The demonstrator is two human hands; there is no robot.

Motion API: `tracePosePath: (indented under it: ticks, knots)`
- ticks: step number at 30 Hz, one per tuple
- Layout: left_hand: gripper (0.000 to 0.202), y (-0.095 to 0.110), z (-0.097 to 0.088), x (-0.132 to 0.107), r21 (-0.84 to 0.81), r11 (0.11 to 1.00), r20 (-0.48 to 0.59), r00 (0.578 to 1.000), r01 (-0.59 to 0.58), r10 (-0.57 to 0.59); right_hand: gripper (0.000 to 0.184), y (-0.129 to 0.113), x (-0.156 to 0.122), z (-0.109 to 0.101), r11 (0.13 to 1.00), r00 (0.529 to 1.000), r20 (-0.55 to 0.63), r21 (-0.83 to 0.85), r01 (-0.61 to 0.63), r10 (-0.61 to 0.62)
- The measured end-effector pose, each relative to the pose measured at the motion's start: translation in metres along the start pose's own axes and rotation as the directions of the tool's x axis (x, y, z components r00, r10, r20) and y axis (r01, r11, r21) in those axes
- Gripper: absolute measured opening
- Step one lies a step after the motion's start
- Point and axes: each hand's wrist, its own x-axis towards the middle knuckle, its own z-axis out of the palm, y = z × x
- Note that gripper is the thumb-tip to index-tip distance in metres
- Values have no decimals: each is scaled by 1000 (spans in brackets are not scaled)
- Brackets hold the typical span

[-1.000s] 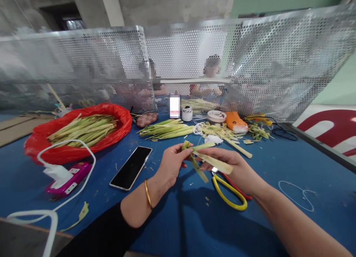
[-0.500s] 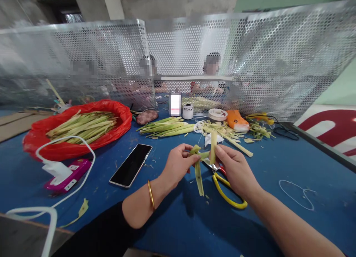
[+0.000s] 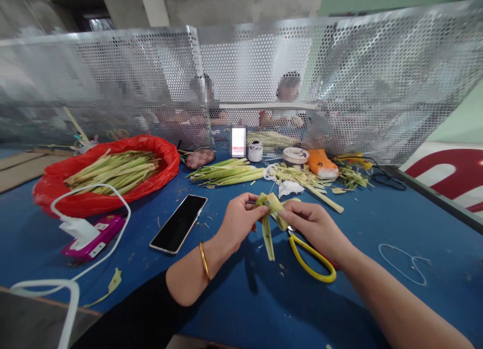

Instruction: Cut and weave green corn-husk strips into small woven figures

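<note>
Pale green leaf strips (image 3: 267,236) are folded together between my two hands above the blue table. My left hand (image 3: 240,219) pinches the folded part, and one strip end hangs down below its fingertips. My right hand (image 3: 315,226) grips a lighter strip (image 3: 278,208) that bends across the fold close to the left thumb. Scissors (image 3: 315,266) with yellow and red handles lie on the table beneath my right hand, their blades mostly hidden. A crumpled white tissue (image 3: 290,188) lies just beyond my hands.
On the left sit a red bag (image 3: 49,188) of leaf strips, a purple power strip (image 3: 109,228) with a white cable, and a phone (image 3: 179,223). A leaf bundle (image 3: 230,173) and tape roll (image 3: 295,156) lie before a perforated metal screen (image 3: 256,52), with people behind it.
My right hand has moved left toward my left hand. The lighter strip, upright before, now bends over the fold at the left fingertips.
</note>
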Motion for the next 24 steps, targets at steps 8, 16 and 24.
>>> tracePosePath:
  ticks: [8,16,24]
  knots:
    - [16,-2,4,-2,49,997,11,998,58,-59,32,-5,-1,5,905,985,-22,398,-151,174]
    - [16,-4,5,-3,77,994,40,996,71,-74,31,-1,0,4,936,985,-110,341,-89,134]
    - [15,-4,6,-4,70,997,26,999,44,-46,22,3,-1,6,997,975,-216,65,-33,47]
